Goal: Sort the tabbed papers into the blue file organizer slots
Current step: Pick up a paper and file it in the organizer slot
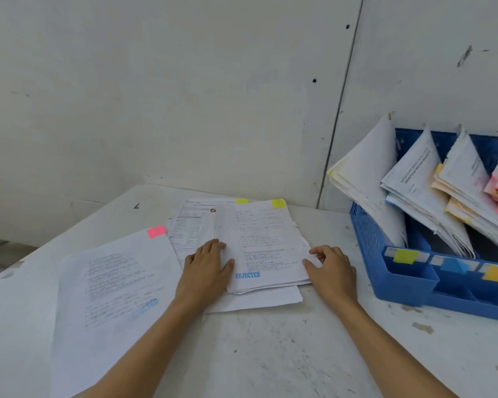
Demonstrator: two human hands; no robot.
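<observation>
A stack of printed papers [263,242] with a yellow tab [278,203] and a blue REJECTED stamp lies mid-table on other sheets. My left hand [206,270] presses flat on its left edge, thumb over the page. At the stack's right edge, my right hand [329,268] pinches the sheets with curled fingers. A separate sheet with a pink tab [156,231] lies to the left. The blue file organizer [408,278] stands at the right, its slots holding leaning paper bundles [414,182] and marked with yellow, blue and orange labels.
The white table [270,354] is scuffed and sits in a corner between two white walls [184,96]. Its left edge runs diagonally at the far left. The organizer reaches past the frame's right edge.
</observation>
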